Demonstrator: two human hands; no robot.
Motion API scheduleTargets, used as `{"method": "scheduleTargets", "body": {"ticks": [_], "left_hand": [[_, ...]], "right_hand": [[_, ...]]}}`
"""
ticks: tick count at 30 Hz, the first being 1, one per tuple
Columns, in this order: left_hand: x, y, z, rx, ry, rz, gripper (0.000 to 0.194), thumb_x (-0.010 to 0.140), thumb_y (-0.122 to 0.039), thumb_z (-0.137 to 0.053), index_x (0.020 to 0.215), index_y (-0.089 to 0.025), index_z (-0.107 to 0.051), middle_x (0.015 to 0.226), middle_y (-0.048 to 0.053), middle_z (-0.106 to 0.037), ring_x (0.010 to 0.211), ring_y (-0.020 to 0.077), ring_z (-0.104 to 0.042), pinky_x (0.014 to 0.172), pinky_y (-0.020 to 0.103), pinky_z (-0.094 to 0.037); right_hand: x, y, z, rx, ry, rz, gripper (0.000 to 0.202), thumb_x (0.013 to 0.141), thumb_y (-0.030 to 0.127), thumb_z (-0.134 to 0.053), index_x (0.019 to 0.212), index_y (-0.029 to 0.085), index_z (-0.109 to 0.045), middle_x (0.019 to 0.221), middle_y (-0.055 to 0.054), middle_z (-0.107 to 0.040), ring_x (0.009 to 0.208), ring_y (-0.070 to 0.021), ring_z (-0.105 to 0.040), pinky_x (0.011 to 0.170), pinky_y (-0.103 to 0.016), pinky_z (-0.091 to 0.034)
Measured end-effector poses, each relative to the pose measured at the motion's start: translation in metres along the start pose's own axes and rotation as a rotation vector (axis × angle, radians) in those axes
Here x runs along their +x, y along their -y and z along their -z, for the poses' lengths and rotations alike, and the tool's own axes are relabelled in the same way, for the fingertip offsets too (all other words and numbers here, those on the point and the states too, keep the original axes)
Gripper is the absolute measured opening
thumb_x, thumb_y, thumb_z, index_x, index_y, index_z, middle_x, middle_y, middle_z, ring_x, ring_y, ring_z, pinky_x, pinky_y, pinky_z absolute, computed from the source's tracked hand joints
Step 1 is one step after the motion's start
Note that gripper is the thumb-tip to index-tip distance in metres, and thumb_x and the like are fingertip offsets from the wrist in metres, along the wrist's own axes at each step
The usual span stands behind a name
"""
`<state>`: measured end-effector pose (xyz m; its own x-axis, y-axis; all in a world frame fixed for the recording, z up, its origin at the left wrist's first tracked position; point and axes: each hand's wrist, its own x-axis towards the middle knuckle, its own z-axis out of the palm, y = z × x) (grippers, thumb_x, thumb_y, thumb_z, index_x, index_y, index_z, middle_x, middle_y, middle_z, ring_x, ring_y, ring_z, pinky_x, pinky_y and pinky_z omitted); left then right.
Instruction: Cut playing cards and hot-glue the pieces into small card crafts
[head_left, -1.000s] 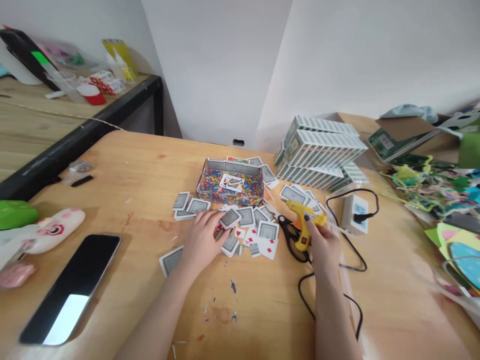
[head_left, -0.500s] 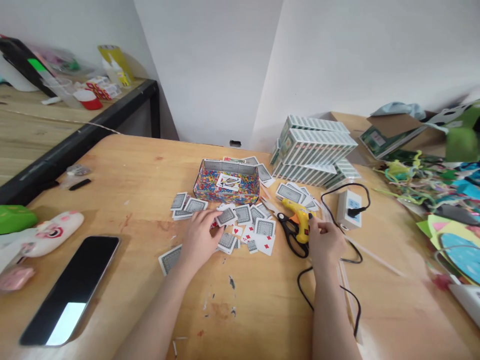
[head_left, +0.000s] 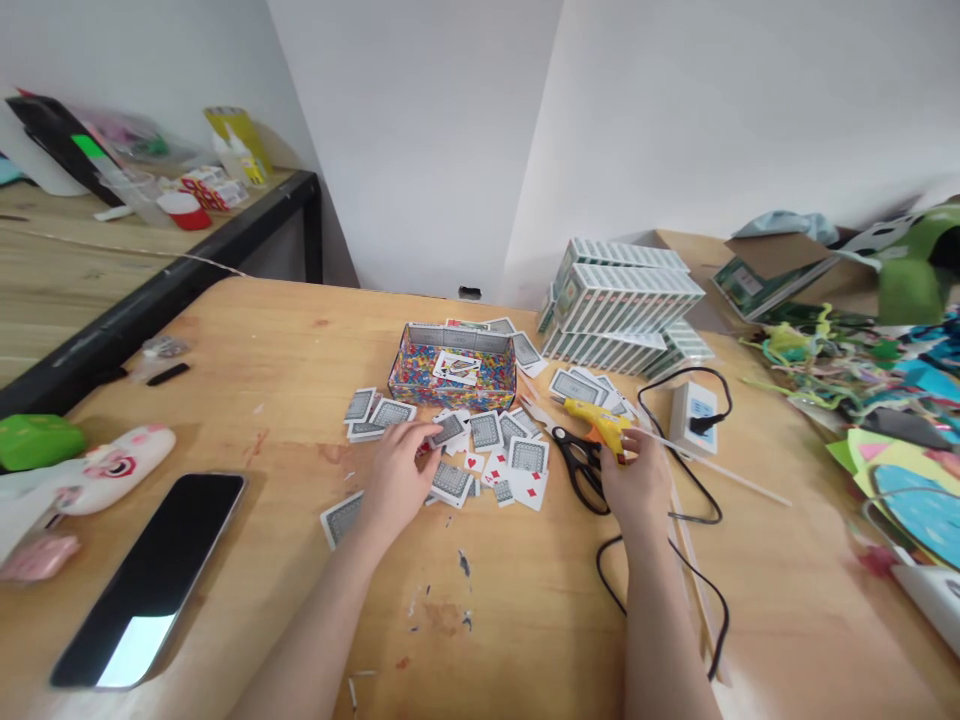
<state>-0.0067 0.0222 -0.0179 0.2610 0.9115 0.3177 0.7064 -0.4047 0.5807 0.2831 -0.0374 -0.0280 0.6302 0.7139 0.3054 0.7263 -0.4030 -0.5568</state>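
Observation:
Between the thumb and fingers of my left hand [head_left: 401, 475] is a playing card [head_left: 448, 431], its grey patterned back facing up. My right hand [head_left: 637, 480] is closed around the back part of a yellow hot glue gun [head_left: 598, 416], and a long clear glue stick [head_left: 739, 475] sticks out behind it. Beside the glue gun lie open scissors with black handles [head_left: 576, 465]. Loose cards are spread between my hands, including a diamond card [head_left: 531, 490]. Behind them stands an open box [head_left: 454, 396] with card-lined walls, a colourful speckled covering and a face card on its bottom.
Striped card packs [head_left: 634, 295] are stacked at the back right. A white power adapter [head_left: 691, 415] with a black cord sits right of the glue gun. A phone [head_left: 150, 580] lies at the left front. Craft scraps [head_left: 825, 370] crowd the right side.
My right hand has closed around the glue gun's back, and the glue stick behind it has swung upward. The card in my left hand has tilted slightly. The view has shifted a little.

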Motion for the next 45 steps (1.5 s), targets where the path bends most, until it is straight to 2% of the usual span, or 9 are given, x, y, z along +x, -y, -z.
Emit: {"method": "scheduleTargets", "body": {"ticks": [4,9,12,15,19,24,35,40,45], "left_hand": [[0.0,0.001,0.001,-0.008,-0.015,-0.006,0.018,0.078,-0.019,-0.055,0.095,-0.021,-0.06,0.098,0.005,-0.06,0.094,0.0204,-0.054,0.084,0.036,-0.044],[-0.001,-0.003,0.0,-0.094,-0.001,-0.079,0.015,0.08,-0.023,-0.055,0.094,-0.022,-0.061,0.101,0.004,-0.061,0.097,0.0184,-0.054,0.087,0.034,-0.043],[-0.001,-0.006,0.001,-0.107,-0.008,-0.113,0.007,0.08,-0.023,-0.055,0.076,-0.02,-0.06,0.089,0.003,-0.064,0.089,0.0169,-0.055,0.082,0.033,-0.043],[-0.001,-0.008,0.003,-0.092,-0.034,-0.108,0.013,0.079,-0.025,-0.056,0.068,-0.019,-0.056,0.08,0.002,-0.063,0.083,0.0167,-0.054,0.078,0.032,-0.043],[-0.003,-0.009,0.005,-0.044,-0.065,0.006,0.021,0.08,-0.032,-0.054,0.063,-0.019,-0.049,0.065,0.0,-0.058,0.068,0.0149,-0.053,0.066,0.027,-0.041],[-0.005,-0.01,0.006,-0.037,-0.032,0.179,0.03,0.082,-0.038,-0.048,0.058,-0.019,-0.042,0.05,-0.005,-0.048,0.048,0.0099,-0.045,0.049,0.021,-0.031],[-0.006,-0.014,0.009,-0.032,-0.124,0.135,0.04,0.082,-0.031,-0.04,0.046,-0.018,-0.029,0.041,-0.006,-0.025,0.04,0.0071,-0.028,0.043,0.022,-0.021],[-0.006,-0.016,0.009,-0.03,-0.078,0.077,0.037,0.081,-0.029,-0.044,0.049,-0.018,-0.028,0.044,-0.006,-0.03,0.043,0.0075,-0.032,0.044,0.021,-0.023],[-0.005,-0.015,0.008,-0.042,-0.024,0.015,0.018,0.079,-0.021,-0.046,0.062,-0.02,-0.04,0.06,-0.003,-0.047,0.059,0.0113,-0.046,0.058,0.023,-0.037]], "right_hand": [[0.001,0.001,0.002,-0.076,-0.052,0.081,0.028,0.072,0.031,-0.052,0.096,0.017,-0.055,0.09,-0.012,-0.061,0.079,-0.0263,-0.053,0.074,-0.041,-0.038],[-0.008,0.028,0.003,-0.015,-0.239,0.278,0.019,0.078,0.031,-0.052,0.091,0.018,-0.06,0.093,-0.012,-0.06,0.09,-0.027,-0.051,0.083,-0.044,-0.035],[-0.021,0.047,-0.005,0.155,-0.042,0.49,0.016,0.084,0.028,-0.05,0.075,0.022,-0.062,0.083,-0.006,-0.063,0.083,-0.0214,-0.052,0.08,-0.038,-0.04],[-0.033,0.056,-0.015,0.13,0.184,0.595,0.014,0.082,0.03,-0.053,0.084,0.024,-0.066,0.098,-0.006,-0.061,0.092,-0.0238,-0.048,0.081,-0.04,-0.042],[-0.037,0.053,-0.022,0.032,0.291,0.608,0.034,0.076,0.029,-0.06,0.11,0.024,-0.059,0.11,-0.01,-0.057,0.097,-0.0281,-0.046,0.082,-0.045,-0.042],[-0.035,0.048,-0.022,-0.025,0.353,0.615,0.036,0.079,0.028,-0.055,0.114,0.019,-0.055,0.105,-0.011,-0.061,0.096,-0.0284,-0.051,0.081,-0.044,-0.043],[-0.037,0.058,-0.013,-0.114,0.318,0.691,0.028,0.078,0.031,-0.057,0.103,0.018,-0.06,0.097,-0.009,-0.066,0.088,-0.0253,-0.056,0.075,-0.036,-0.045],[-0.04,0.061,-0.013,-0.132,0.275,0.7,0.028,0.075,0.029,-0.056,0.1,0.017,-0.061,0.094,-0.009,-0.068,0.086,-0.0249,-0.057,0.075,-0.035,-0.044],[-0.037,0.062,-0.008,-0.062,0.271,0.668,0.028,0.074,0.024,-0.054,0.1,0.017,-0.062,0.091,-0.008,-0.068,0.084,-0.0231,-0.058,0.075,-0.033,-0.045]]}}
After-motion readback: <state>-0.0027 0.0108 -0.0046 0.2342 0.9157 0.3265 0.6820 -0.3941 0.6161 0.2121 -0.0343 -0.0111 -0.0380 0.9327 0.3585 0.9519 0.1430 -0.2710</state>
